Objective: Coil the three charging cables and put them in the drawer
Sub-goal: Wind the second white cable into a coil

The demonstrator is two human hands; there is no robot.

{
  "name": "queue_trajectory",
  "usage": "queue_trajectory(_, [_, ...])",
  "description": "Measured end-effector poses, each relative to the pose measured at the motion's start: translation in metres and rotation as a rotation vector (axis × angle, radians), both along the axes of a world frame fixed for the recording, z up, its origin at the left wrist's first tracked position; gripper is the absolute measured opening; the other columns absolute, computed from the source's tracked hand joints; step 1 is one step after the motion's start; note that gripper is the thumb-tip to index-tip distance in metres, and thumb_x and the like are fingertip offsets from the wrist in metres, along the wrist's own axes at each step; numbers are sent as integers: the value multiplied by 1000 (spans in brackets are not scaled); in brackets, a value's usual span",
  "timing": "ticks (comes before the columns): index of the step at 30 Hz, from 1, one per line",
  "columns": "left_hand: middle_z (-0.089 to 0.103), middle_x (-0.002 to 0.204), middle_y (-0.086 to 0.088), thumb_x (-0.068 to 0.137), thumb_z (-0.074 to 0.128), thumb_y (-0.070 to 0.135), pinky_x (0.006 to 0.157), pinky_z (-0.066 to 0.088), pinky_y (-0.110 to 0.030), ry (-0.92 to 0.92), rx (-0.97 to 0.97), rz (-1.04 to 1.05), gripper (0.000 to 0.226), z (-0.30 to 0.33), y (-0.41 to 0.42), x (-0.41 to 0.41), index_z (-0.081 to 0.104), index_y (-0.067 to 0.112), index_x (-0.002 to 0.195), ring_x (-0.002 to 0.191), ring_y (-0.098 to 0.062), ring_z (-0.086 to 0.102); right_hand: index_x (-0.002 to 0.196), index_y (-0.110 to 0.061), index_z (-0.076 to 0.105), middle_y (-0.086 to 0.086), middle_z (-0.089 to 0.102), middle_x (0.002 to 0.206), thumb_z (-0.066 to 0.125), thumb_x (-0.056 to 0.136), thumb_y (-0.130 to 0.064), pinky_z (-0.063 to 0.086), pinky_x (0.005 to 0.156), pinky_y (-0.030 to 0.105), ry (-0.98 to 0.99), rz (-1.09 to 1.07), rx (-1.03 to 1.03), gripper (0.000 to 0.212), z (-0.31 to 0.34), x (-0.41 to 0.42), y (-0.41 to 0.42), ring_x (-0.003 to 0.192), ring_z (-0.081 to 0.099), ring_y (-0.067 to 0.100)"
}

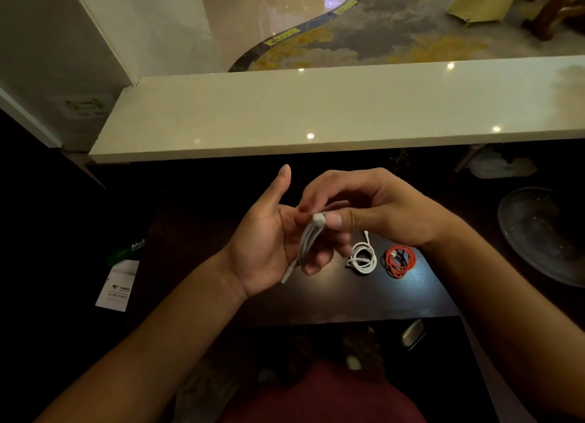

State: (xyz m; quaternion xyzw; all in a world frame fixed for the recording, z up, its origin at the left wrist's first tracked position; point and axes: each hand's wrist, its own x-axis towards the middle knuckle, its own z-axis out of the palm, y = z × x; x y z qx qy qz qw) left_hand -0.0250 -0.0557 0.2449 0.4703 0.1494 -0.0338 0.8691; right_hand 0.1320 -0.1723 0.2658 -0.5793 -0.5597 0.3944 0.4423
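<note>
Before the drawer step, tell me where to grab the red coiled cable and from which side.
Take the red cable from above, pinching across one side of the ring so that all the loops are caught together. It lies flat on the dark table, apart from the small white coil to its left, so a top-down pinch on its right, outer arc looks clearest.
</note>
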Motion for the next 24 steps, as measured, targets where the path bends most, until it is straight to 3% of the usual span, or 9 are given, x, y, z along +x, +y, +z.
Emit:
queue_trajectory(3, [70, 74, -16, 92, 16, 74, 51, 46, -28, 41, 31, 10, 94, 3, 0, 0, 76, 5, 74, 52, -19, 62, 96, -28, 68, -13, 71, 87, 65, 94, 1, 58, 85, 30, 21, 48, -28, 30, 6, 1, 0, 84, 69, 5])
queue_trajectory(7, [66, 70, -14, 95, 18, 73, 49, 47, -25, 75, 0, -3, 89, 4, -3, 2, 72, 6, 70, 52, -18, 61, 91, -20, 69, -11, 71, 81, 68, 93, 0, 58, 81, 29, 34, 67, -74, 20, 6, 6, 3, 79, 69, 7])
queue_trajectory(11, [63, 65, -14, 101, 25, 62, 41, 46, -21, 101, 26, 69, 78, 3, -7, 6, 71, 12, 64, 46, -16, 59, 99, -2, 64, 1, 73, 85, 67, 94, -1, 55, 76, 28, 16, 125, -94, 6, 7, 9, 10, 77, 72, 10])
queue_trajectory(13, [62, 66, -16, 104, 27, 58, 42, 47, -23, 68, 79, 120, 73, 3, -8, 7, 72, 13, 68, 47, -18, 59, 106, 0, 59, 10, 73, 89, 67, 95, -3, 57, 74, 32, 41, 109, -63, 15, 3, 9, 13, 78, 75, 17])
queue_trajectory(17, [65, 68, -18, 103, 31, 52, 47, 49, -27, 11, 159, 197, 69, 3, -3, 3, 67, 4, 69, 52, -21, 61, 111, -10, 61, 10, 72, 90, 72, 92, -30, 57, 80, 46, 52, 8, -125, 30, -14, 9, 14, 82, 73, 23])
queue_trajectory(21, [66, 67, -21, 98, 45, 43, 47, 51, -28, -11, 161, 261, 56, 1, 0, 1, 57, 5, 59, 52, -24, 63, 109, -4, 62, 10, 69, 83, 60, 100, -24, 53, 83, 52, 206, 50, -165, 22, -28, 7, 9, 85, 70, 31])
queue_trajectory(24, [68, 74, -20, 99, 47, 41, 55, 54, -30, -37, 119, 237, 53, -4, 2, -1, 59, 4, 64, 59, -24, 64, 109, 1, 62, 12, 68, 87, 57, 101, -21, 56, 84, 47, 228, -12, -157, 24, -36, 9, 7, 86, 69, 28])
